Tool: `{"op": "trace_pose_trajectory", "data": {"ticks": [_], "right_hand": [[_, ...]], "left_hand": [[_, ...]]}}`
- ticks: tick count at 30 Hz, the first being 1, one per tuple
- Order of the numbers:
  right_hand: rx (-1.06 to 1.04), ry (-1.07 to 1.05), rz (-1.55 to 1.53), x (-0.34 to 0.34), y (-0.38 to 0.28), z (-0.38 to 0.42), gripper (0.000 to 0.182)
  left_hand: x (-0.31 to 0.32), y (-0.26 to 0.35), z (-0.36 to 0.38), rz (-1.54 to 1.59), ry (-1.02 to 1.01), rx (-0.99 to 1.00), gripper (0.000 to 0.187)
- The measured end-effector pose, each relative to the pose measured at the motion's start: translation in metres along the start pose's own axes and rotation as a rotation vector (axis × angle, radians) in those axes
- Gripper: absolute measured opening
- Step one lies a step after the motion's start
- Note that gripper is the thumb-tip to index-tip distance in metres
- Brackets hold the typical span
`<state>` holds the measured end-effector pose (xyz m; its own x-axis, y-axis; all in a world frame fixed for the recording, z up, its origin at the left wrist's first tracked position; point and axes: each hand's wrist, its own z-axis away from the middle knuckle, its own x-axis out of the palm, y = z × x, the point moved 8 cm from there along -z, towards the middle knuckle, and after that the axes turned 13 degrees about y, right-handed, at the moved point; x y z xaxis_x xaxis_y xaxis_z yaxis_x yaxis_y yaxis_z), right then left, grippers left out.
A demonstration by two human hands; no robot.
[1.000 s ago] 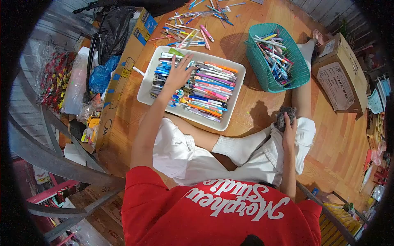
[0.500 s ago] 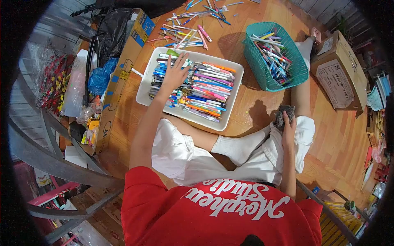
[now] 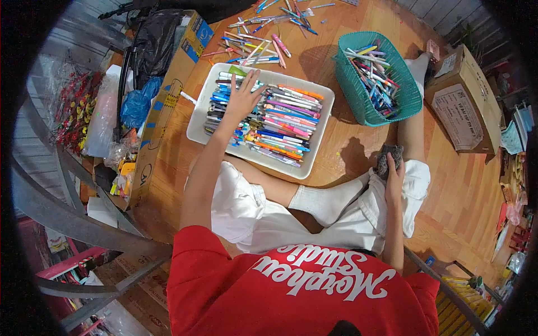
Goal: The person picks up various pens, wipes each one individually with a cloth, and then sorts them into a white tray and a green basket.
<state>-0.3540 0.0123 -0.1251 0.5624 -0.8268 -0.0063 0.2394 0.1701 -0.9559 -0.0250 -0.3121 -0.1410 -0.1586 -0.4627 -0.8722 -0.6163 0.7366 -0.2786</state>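
My left hand (image 3: 242, 101) lies over the left half of a white tray (image 3: 196, 131), its fingers spread on the pens there. Two columns of pens (image 3: 288, 120) in many colours fill the tray, laid side by side. A green piece (image 3: 237, 71) shows at the tray's top edge, just beyond my fingertips. By my knee, my right hand (image 3: 395, 178) is closed around a dark grey, rough-looking wad (image 3: 383, 161), perhaps a rag or sponge. Part of the wad is hidden by my fingers.
A teal basket (image 3: 350, 101) holding loose pens stands right of the tray. More pens (image 3: 258, 47) lie scattered on the wooden floor beyond it. Cardboard boxes (image 3: 457, 112) stand at the right and, with plastic bags, at the left. My crossed legs are close to the tray.
My left hand has shifted slightly up and to the right over the pens, its fingers a little more spread. My right hand and the grey wad have stayed in place.
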Motion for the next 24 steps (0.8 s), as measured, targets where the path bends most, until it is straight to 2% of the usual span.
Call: {"op": "trace_pose_trajectory", "data": {"ticks": [11,14,17,24], "right_hand": [[-0.017,0.0,0.013,0.003,-0.007,0.003,0.025],[-0.04,0.001,-0.017,0.002,-0.004,0.0,0.024],[-0.014,-0.027,-0.028,-0.001,0.004,-0.004,0.027],[-0.043,0.02,0.007,0.005,-0.01,0.005,0.023]], "left_hand": [[0.004,0.001,-0.001,-0.044,-0.05,-0.07,0.034],[0.0,0.003,0.001,0.015,0.023,-0.072,0.032],[-0.004,0.008,0.005,0.037,-0.062,0.003,0.029],[-0.013,0.005,0.013,0.03,-0.054,-0.02,0.032]]}}
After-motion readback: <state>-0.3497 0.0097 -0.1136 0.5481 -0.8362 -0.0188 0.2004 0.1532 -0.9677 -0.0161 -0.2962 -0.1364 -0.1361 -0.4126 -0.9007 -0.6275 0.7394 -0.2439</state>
